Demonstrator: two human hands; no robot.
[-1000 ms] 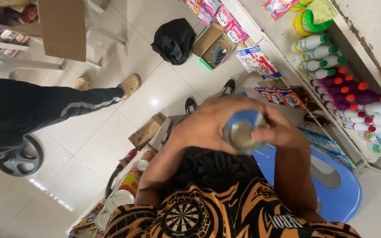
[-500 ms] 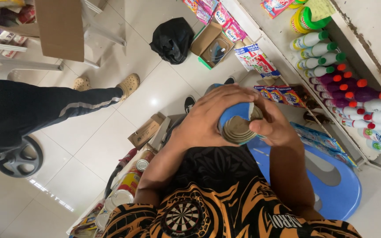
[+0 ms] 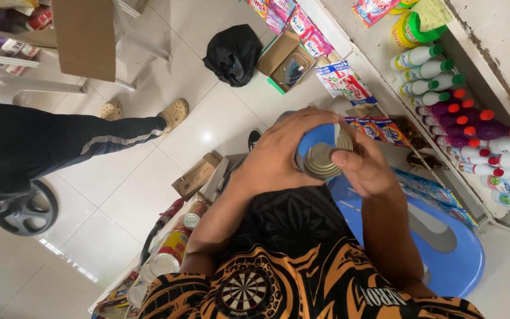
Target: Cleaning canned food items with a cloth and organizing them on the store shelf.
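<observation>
In the head view I hold a blue tin can [image 3: 319,147] in front of my chest, its ridged metal end turned toward the camera. My left hand [image 3: 278,156] wraps around the can's side from the left. My right hand [image 3: 364,165] grips it from the right, thumb lying over the metal end. A second metal rim [image 3: 345,140] shows just behind the can, under my right fingers; I cannot tell what it belongs to. Below my arms is my black and orange shirt.
A blue plastic stool [image 3: 450,254] stands under my right arm. Shelves of coloured bottles [image 3: 461,112] and packets run along the right. Tins [image 3: 172,248] lie at lower left. Another person's leg [image 3: 60,147] crosses the white tile floor; a black bag [image 3: 232,53] and open carton [image 3: 287,62] lie beyond.
The can has tipped so its metal end faces the camera more fully, and my right thumb has slid onto that end. The other person's leg has stayed put.
</observation>
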